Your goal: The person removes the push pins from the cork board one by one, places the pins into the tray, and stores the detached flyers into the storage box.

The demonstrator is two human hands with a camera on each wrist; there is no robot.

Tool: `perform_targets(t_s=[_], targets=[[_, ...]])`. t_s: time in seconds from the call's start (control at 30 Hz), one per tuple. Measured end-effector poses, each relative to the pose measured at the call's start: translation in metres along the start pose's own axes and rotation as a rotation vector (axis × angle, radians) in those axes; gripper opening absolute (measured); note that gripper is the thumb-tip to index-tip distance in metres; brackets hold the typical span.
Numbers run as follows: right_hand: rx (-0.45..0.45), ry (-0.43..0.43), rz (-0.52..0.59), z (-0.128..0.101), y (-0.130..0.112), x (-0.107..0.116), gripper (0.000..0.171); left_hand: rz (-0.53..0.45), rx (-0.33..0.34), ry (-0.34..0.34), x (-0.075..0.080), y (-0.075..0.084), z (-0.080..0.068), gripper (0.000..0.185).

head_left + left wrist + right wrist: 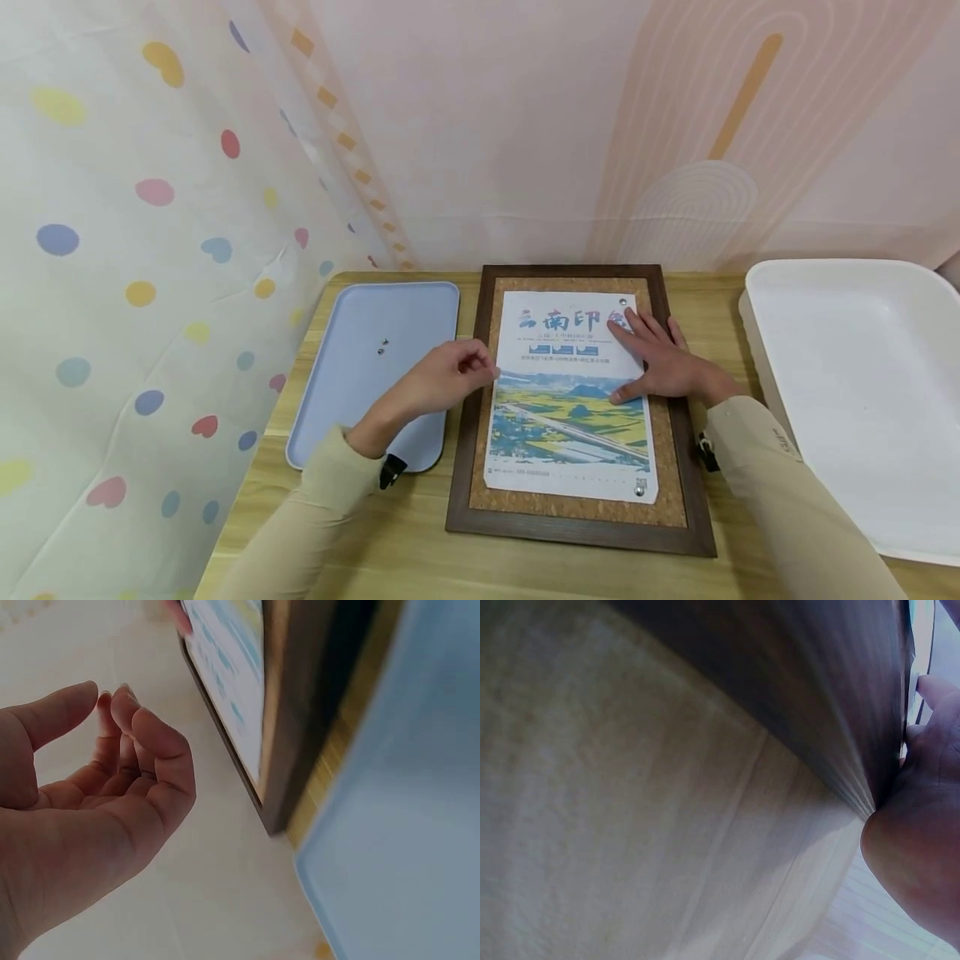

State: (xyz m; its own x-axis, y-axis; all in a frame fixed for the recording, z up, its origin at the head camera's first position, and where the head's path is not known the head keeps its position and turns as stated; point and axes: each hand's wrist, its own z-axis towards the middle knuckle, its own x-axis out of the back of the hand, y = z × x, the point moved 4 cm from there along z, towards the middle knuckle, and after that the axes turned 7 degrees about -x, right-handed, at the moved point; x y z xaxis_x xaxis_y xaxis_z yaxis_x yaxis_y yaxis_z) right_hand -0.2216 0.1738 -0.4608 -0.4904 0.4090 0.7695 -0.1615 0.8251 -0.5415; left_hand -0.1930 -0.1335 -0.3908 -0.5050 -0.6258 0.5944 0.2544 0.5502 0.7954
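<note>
A printed poster (570,417) with Chinese lettering and a landscape lies on a cork board (517,502) with a dark wooden frame (585,542). Small silver pins sit at its upper right corner (622,302) and lower right corner (639,491). My right hand (663,362) rests on the poster's right side, fingers spread; in the right wrist view it is partly cut off beside the frame. My left hand (450,375) hovers by the poster's left edge. Its fingers are loosely curled, and the left wrist view shows nothing between thumb and fingertips.
Left of the board lies a light blue tray (345,375) with two small silver pins (382,347) on it. A deep white tray (862,400) stands at the right. All rest on a wooden table (390,542), with a patterned cloth (487,125) behind.
</note>
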Motion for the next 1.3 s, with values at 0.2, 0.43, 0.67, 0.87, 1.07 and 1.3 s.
perform_targets(t_s=[0.2,0.43,0.67,0.87,1.07,1.3], targets=[[0.001,0.002,-0.005,0.0,0.002,0.0,0.119,-0.026,-0.051,-0.121,-0.027,0.013,0.007,0.013],[-0.014,0.001,-0.006,0.001,0.004,-0.001,0.119,-0.023,-0.06,-0.228,-0.063,0.024,0.016,0.011],[-0.009,0.008,-0.007,0.004,0.006,-0.005,0.119,-0.023,-0.08,-0.31,-0.097,0.029,0.025,0.009],[-0.007,0.011,-0.006,0.004,0.006,-0.005,0.118,0.003,-0.121,-0.35,-0.116,0.039,0.03,0.004],[0.009,0.019,-0.004,0.003,0.006,-0.004,0.116,0.049,-0.142,-0.407,-0.132,0.046,0.035,0.008],[0.025,0.025,0.001,0.005,0.006,-0.004,0.117,0.079,-0.16,-0.488,-0.151,0.052,0.036,0.009]])
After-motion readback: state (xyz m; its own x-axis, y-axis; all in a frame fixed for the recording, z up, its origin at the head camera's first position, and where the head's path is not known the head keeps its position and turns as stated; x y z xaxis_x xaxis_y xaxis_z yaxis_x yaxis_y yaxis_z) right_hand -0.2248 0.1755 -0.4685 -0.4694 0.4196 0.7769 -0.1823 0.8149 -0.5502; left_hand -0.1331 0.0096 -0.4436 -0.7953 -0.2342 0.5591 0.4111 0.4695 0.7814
